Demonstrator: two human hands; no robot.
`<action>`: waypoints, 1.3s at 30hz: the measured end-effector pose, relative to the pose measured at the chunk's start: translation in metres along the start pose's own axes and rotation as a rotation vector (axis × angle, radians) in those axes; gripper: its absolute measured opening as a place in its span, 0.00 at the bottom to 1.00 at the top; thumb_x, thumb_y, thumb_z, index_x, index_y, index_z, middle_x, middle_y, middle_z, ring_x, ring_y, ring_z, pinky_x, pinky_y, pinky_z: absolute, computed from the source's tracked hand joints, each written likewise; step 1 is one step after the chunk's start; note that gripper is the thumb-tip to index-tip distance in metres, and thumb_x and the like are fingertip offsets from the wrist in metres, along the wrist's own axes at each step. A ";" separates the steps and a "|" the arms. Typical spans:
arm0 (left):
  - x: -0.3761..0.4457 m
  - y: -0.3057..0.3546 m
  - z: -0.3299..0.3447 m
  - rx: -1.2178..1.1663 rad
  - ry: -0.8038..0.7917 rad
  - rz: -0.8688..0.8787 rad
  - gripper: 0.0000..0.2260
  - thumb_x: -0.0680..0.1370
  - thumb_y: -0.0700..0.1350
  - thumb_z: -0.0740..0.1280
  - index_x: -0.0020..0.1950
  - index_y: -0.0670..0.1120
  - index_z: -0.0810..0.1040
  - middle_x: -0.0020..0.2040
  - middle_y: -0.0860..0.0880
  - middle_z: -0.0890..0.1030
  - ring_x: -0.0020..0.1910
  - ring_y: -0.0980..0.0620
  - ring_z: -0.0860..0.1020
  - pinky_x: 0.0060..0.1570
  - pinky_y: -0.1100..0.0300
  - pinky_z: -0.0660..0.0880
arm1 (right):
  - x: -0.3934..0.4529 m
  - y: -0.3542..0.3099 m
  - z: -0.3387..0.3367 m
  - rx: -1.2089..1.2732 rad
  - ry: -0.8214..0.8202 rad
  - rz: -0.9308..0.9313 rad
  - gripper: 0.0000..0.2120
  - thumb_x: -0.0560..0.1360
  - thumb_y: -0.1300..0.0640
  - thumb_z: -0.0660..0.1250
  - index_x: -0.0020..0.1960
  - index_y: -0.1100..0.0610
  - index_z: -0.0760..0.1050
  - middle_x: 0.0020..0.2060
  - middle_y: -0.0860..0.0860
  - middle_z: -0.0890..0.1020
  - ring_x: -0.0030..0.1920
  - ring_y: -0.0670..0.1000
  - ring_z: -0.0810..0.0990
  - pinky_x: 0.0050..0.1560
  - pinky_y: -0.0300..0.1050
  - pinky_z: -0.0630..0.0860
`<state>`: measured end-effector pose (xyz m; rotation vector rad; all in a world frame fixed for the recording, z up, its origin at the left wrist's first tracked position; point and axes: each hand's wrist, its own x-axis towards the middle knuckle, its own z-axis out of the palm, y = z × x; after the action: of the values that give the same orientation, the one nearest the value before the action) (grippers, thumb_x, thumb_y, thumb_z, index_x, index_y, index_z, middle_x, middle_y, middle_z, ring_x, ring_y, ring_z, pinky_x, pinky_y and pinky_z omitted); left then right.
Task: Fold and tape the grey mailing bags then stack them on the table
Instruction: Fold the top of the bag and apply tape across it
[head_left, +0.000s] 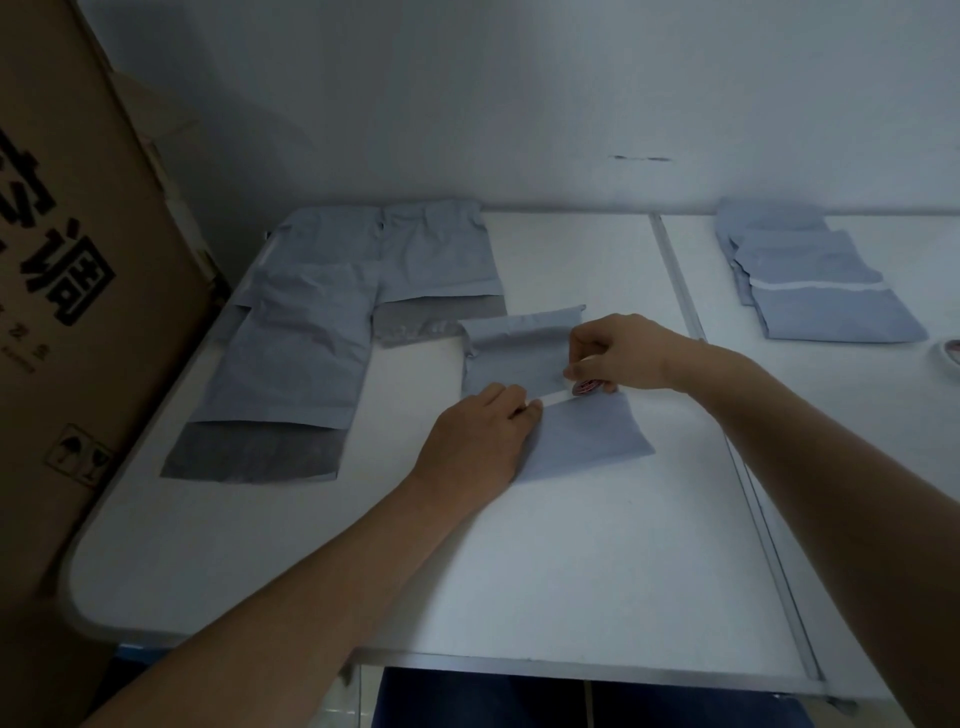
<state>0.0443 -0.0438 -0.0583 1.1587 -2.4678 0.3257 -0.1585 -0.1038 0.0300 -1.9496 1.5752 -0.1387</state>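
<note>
Unfolded bags (291, 332) left, folded stack (810, 283) right, cardboard box (78, 270) beside table (519, 571).

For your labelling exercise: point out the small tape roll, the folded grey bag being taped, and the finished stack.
small red-patterned tape roll (586, 387), head view, visible side.
folded grey mailing bag (511, 353), head view, upper panel.
stack of folded grey bags (821, 291), head view, top bag.
</note>
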 end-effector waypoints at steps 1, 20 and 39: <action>0.000 0.000 0.000 -0.003 -0.003 -0.001 0.16 0.70 0.40 0.72 0.58 0.43 0.81 0.44 0.48 0.77 0.40 0.48 0.75 0.30 0.58 0.71 | -0.001 0.000 -0.001 -0.014 0.000 0.000 0.10 0.74 0.53 0.70 0.37 0.52 0.73 0.34 0.48 0.79 0.33 0.48 0.80 0.37 0.39 0.74; 0.000 0.001 -0.001 0.018 -0.035 0.000 0.18 0.68 0.39 0.72 0.58 0.43 0.79 0.45 0.47 0.77 0.40 0.48 0.74 0.30 0.57 0.70 | -0.003 0.000 -0.002 -0.171 0.029 0.025 0.10 0.73 0.53 0.71 0.36 0.51 0.73 0.36 0.48 0.77 0.36 0.47 0.76 0.38 0.41 0.72; 0.032 0.001 -0.012 -0.208 -0.277 -0.044 0.12 0.79 0.38 0.63 0.62 0.44 0.78 0.50 0.46 0.73 0.49 0.48 0.71 0.36 0.54 0.69 | -0.005 0.015 0.002 -0.106 0.060 0.025 0.05 0.71 0.50 0.72 0.40 0.51 0.79 0.41 0.47 0.82 0.45 0.48 0.79 0.42 0.40 0.73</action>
<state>0.0281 -0.0605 -0.0337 1.2359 -2.6281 -0.1105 -0.1719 -0.0997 0.0216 -2.0226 1.6753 -0.1064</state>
